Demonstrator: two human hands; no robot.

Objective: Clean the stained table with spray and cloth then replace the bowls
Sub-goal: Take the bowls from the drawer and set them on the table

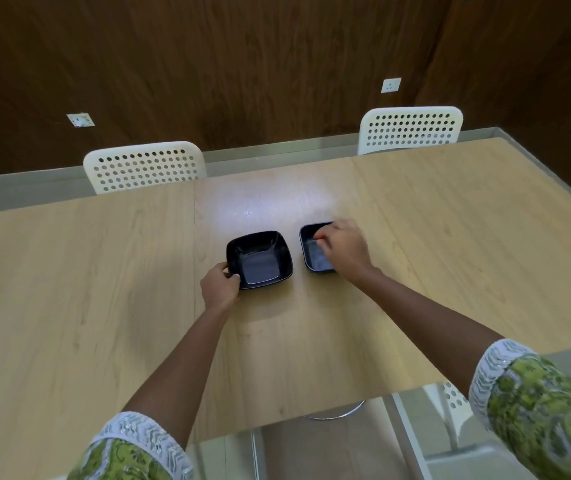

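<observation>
Gripping the near-left corner of the left bowl (259,259), my left hand (220,287) pinches the rim with thumb over the edge. Over at centre-right of the frame my right hand (342,245) curls onto the right bowl (315,249), fingers on its far rim, hiding half of it. Both square bowls sit side by side, apart, mid-bench (104,289), each lying just ahead of its own grip. Whether I am lifting or settling them I cannot tell. Open bench spreads left, right and beyond; two chairs (145,166) line the far edge.
</observation>
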